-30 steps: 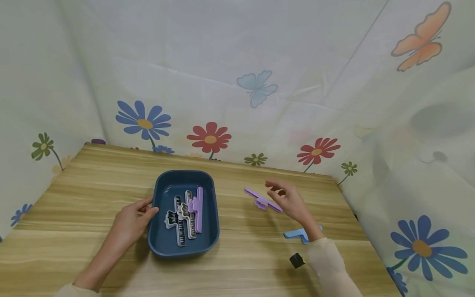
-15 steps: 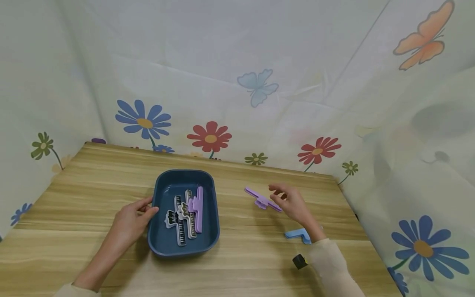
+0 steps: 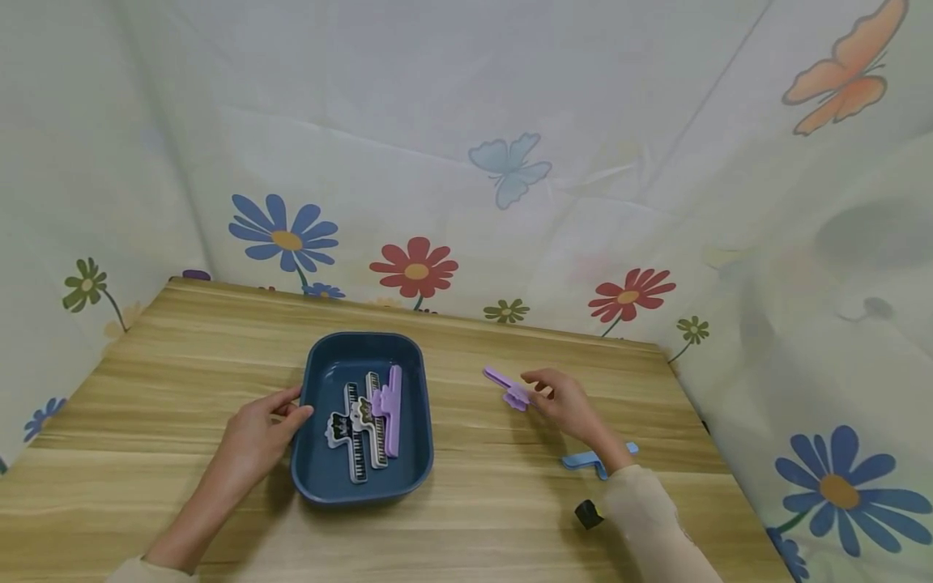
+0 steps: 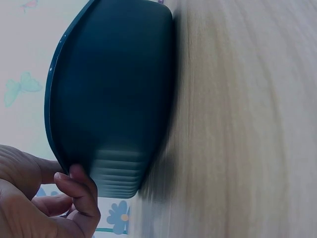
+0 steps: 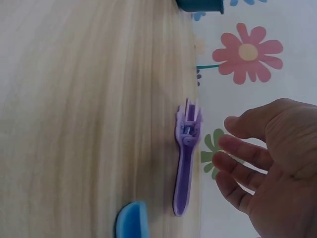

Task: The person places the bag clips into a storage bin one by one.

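Observation:
My left hand (image 3: 257,437) grips the left rim of a dark blue plastic tray (image 3: 313,482). In the left wrist view the thumb and curled fingers (image 4: 79,193) are at the tray's edge. Inside lie a purple bag clip (image 3: 394,409) and two sealing clips with black-and-white stripes, one of them (image 3: 357,463) leftmost. Another purple bag clip (image 3: 516,396) rests on the table to the right. Over its right end, in the head view, is my right hand (image 3: 572,409), fingers loosely bent. The right wrist view shows a gap between these fingers and the clip.
A light blue clip (image 3: 581,460) lies under the right forearm. Nearer me is a small black block with a yellow edge (image 3: 587,514), partly beside the sleeve. Behind the wooden table (image 3: 219,340) hangs a flowered cloth (image 3: 350,162).
My right hand has lowered slightly towards the purple clip on the table and now covers its right end in the head view. The left hand and tray have stayed put.

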A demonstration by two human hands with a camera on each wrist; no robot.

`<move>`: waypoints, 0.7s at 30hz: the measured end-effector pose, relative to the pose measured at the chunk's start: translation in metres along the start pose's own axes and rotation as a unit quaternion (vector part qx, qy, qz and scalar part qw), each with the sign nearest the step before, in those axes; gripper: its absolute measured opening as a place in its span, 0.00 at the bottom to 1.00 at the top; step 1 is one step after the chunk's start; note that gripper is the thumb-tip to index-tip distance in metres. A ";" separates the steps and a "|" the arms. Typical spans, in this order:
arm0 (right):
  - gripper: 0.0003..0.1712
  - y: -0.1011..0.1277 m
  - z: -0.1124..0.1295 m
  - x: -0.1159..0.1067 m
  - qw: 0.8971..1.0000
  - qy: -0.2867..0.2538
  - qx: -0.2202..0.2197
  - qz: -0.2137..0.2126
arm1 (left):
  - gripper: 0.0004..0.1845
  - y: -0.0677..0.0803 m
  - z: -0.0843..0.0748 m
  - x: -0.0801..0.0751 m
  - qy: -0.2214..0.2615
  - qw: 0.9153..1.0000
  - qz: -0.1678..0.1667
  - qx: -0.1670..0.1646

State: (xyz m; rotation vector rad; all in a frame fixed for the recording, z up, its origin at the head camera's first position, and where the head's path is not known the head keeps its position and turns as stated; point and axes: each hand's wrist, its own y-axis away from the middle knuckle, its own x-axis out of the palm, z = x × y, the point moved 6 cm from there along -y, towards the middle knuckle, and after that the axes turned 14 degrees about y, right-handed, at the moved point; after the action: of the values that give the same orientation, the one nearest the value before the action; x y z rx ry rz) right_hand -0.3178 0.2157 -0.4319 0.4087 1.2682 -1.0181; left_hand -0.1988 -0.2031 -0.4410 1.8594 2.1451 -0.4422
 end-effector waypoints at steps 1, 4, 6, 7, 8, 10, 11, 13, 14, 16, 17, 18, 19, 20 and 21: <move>0.18 -0.001 0.000 0.002 1.000 0.005 -0.001 0.004 | 0.27 0.000 0.000 0.000 0.000 1.000 0.000 -0.001; 0.18 -0.003 0.001 0.007 0.999 0.029 -0.007 0.018 | 0.27 0.000 0.000 0.000 0.001 1.000 -0.001 -0.002; 0.19 -0.005 0.002 0.010 0.999 0.040 -0.017 0.027 | 0.27 0.001 0.000 0.000 0.001 1.000 -0.002 -0.002; 0.19 -0.006 0.003 0.012 0.998 0.043 -0.023 0.032 | 0.27 0.001 0.000 0.000 0.001 1.000 -0.003 -0.002; 0.20 -0.007 0.003 0.013 0.998 0.049 -0.031 0.036 | 0.27 0.001 0.000 0.000 0.002 1.000 -0.003 -0.002; 0.23 -0.008 0.004 0.016 0.996 0.061 -0.050 0.042 | 0.27 0.001 0.000 0.000 0.003 1.000 -0.004 -0.002; 0.24 -0.008 0.004 0.017 0.995 0.067 -0.058 0.044 | 0.27 0.001 0.000 0.000 0.003 1.000 -0.004 -0.001; 0.26 -0.008 0.006 0.018 0.993 0.077 -0.076 0.046 | 0.27 0.001 0.000 0.000 0.002 1.000 -0.005 0.000; 0.26 -0.008 0.007 0.019 0.992 0.084 -0.085 0.045 | 0.27 0.000 0.000 0.000 0.002 1.000 -0.004 0.000; 0.26 -0.009 0.009 0.020 0.989 0.094 -0.104 0.047 | 0.26 0.000 0.001 0.000 0.000 1.000 -0.005 0.002; 0.26 -0.009 0.010 0.021 0.988 0.098 -0.108 0.051 | 0.26 0.000 0.001 0.000 0.000 1.000 -0.004 0.002; 0.26 -0.009 0.010 0.022 0.987 0.102 -0.111 0.056 | 0.27 0.000 0.001 0.000 0.001 1.000 -0.004 0.001; 0.26 -0.009 0.010 0.023 0.986 0.107 -0.110 0.060 | 0.26 0.000 0.001 0.000 0.002 1.000 -0.003 0.000; 0.26 -0.009 0.010 0.024 0.986 0.113 -0.109 0.065 | 0.26 0.000 0.001 0.000 0.001 1.000 -0.003 0.000; 0.26 -0.009 0.009 0.024 0.985 0.116 -0.106 0.070 | 0.26 0.000 0.001 0.000 0.001 1.000 -0.003 -0.001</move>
State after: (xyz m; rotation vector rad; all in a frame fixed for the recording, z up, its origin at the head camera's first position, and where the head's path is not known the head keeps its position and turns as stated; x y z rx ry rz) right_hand -0.3204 0.1942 -0.4490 0.4543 1.5174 -0.7235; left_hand -0.1985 -0.2034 -0.4415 1.8531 2.1522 -0.4405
